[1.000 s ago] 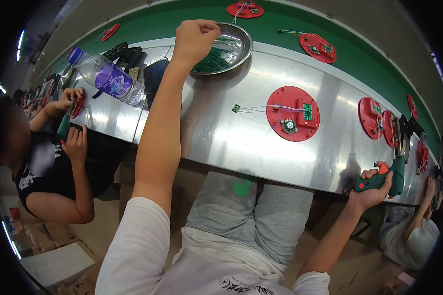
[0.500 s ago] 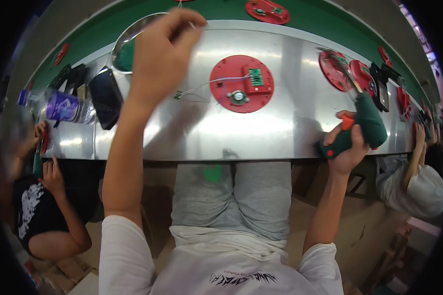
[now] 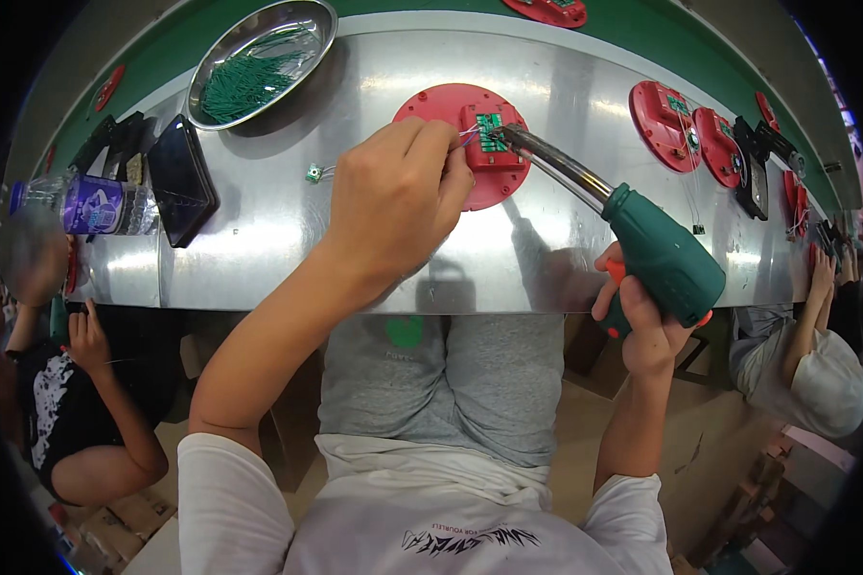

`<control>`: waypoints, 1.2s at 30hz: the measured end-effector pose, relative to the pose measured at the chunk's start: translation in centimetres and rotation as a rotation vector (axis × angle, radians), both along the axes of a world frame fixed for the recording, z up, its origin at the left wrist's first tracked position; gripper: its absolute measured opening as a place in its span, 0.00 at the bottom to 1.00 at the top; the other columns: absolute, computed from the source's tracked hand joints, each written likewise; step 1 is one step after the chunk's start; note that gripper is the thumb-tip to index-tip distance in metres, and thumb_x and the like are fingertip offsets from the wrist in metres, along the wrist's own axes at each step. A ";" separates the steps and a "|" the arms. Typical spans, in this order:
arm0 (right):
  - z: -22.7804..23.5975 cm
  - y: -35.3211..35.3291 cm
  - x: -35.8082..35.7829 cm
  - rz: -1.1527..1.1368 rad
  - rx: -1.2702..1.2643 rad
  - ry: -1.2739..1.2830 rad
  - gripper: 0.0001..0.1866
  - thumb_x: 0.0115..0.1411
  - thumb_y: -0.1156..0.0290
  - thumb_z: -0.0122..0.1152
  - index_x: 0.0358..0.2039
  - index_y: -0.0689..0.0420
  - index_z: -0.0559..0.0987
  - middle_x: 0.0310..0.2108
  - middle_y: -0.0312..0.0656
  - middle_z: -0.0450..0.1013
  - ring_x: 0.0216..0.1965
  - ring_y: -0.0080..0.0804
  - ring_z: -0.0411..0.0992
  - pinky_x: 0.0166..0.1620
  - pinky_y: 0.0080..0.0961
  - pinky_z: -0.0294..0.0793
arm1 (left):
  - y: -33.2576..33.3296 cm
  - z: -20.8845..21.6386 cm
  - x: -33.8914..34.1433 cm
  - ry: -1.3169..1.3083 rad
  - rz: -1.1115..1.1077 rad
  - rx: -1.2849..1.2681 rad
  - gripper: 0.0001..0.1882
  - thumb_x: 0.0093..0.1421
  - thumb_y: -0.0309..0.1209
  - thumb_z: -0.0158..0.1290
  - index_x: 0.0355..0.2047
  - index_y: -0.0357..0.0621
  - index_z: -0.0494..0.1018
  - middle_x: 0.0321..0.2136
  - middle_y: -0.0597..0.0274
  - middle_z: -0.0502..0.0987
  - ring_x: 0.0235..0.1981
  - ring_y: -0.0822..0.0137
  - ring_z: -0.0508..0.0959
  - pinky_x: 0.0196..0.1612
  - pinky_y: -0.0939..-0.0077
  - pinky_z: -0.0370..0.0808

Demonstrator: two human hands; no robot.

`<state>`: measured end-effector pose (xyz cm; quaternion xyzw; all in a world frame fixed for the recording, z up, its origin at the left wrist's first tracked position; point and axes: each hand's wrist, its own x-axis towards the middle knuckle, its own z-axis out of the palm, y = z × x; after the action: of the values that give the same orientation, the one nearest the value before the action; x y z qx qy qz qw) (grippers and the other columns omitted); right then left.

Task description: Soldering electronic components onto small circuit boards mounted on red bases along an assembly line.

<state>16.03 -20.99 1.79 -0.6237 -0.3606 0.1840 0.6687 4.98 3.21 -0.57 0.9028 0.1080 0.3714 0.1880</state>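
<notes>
A round red plastic housing (image 3: 430,100) lies face down on the metal table, with a small green circuit board (image 3: 491,132) on its raised block. My left hand (image 3: 393,187) covers the housing's left part, its fingertips pinched on thin wire at the board's left edge. In my right hand (image 3: 650,321) is a dark green soldering gun (image 3: 664,251) with an orange trigger; its metal tip meets the board from the right. A little green circuit piece (image 3: 314,172) on wires lies left of my left hand. The small round part of the housing is hidden behind my fingers.
A steel bowl (image 3: 328,29) of green wires (image 3: 244,88) stands at the far left. Beside it are a black phone (image 3: 180,182) and a plastic bottle (image 3: 96,205). Red housings (image 3: 654,134) lie to the right. Other people sit at both sides.
My left hand has come from beside the bowl down and right to the housing. The soldering gun has swung left, bringing its tip to the board.
</notes>
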 end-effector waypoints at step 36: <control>-3.8 -1.8 2.5 -0.400 0.161 0.391 0.22 0.70 0.54 0.44 0.41 0.63 0.74 0.14 0.35 0.66 0.11 0.23 0.61 0.16 0.22 0.61 | -0.2 -1.8 0.7 -0.064 -0.002 0.108 0.04 0.50 0.28 0.51 0.25 0.42 0.69 0.24 0.55 0.73 0.28 0.57 0.76 0.30 0.63 0.74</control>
<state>18.51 -22.77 -1.99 -0.5800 -0.1080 0.1362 0.7958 5.68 2.97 -2.33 0.8993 0.0810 0.4053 0.1428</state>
